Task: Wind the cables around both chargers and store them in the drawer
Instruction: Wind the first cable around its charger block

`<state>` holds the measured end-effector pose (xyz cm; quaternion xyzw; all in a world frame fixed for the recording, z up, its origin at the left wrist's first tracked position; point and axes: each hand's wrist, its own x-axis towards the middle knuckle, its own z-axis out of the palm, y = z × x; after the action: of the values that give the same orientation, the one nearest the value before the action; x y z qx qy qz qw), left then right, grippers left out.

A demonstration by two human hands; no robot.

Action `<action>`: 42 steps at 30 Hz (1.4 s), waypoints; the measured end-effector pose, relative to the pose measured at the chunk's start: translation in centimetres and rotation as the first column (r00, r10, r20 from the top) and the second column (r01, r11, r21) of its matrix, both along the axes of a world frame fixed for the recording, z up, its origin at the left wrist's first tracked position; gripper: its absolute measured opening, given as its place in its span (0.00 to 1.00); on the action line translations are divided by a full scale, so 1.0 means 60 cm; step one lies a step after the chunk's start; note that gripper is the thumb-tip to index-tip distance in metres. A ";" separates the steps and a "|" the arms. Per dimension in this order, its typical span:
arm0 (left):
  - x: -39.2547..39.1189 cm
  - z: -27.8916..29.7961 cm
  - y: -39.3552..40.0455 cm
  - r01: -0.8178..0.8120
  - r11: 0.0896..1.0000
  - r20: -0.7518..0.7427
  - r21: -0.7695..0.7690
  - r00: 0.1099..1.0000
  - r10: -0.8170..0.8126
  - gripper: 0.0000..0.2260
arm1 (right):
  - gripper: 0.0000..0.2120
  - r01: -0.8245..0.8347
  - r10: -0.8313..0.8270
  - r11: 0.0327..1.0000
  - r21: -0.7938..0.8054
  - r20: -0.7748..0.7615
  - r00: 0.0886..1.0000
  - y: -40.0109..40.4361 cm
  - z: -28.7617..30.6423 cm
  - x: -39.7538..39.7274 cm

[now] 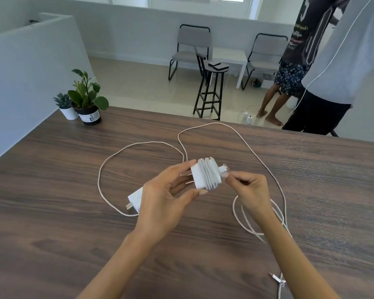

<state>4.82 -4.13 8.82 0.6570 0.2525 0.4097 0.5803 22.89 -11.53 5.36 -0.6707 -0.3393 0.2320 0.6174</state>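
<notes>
My left hand (166,197) holds a white charger (200,176) above the wooden table (63,190), thumb and fingers on its plug end. A white cable is wound in several turns around the charger's body. My right hand (246,188) pinches the cable's end plug (224,170) right beside the wound turns. A second white charger (135,200) lies on the table, partly hidden behind my left hand. Its long pale cable (257,158) runs loose in wide loops across the table, ending in a connector (275,277) near the front right.
Two potted plants (84,100) stand at the table's back left corner by a grey partition. Beyond the far edge are a dark stool (212,87), two chairs and a standing person (324,67) at the right. No drawer is in view.
</notes>
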 end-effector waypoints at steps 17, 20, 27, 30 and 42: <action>0.031 -0.005 0.078 -0.235 0.960 -0.167 0.153 0.951 0.259 0.23 | 0.08 -0.015 0.090 0.994 -0.109 0.718 0.690 -0.044 0.017 -0.092; 0.028 -0.016 0.077 -0.176 0.953 -0.191 0.245 0.955 0.225 0.24 | 0.08 -0.068 0.135 0.991 -0.119 0.744 0.655 -0.050 0.041 -0.089; 0.017 -0.027 0.071 -0.142 0.958 -0.199 0.250 0.960 0.195 0.24 | 0.10 -0.135 0.180 0.983 -0.121 0.759 0.626 -0.054 0.083 -0.069; 0.015 -0.033 0.070 -0.130 0.960 -0.206 0.250 0.961 0.184 0.25 | 0.10 -0.161 0.214 0.976 -0.145 0.754 0.621 -0.052 0.093 -0.063; 0.013 -0.051 0.054 -0.041 0.970 -0.210 0.240 0.973 0.093 0.25 | 0.06 -0.169 0.243 0.970 -0.176 0.771 0.589 -0.041 0.117 -0.055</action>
<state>5.58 -0.89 5.73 0.7531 0.2872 0.3809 0.4530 19.58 -13.97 12.37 -0.6856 -0.6407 -0.0018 0.3458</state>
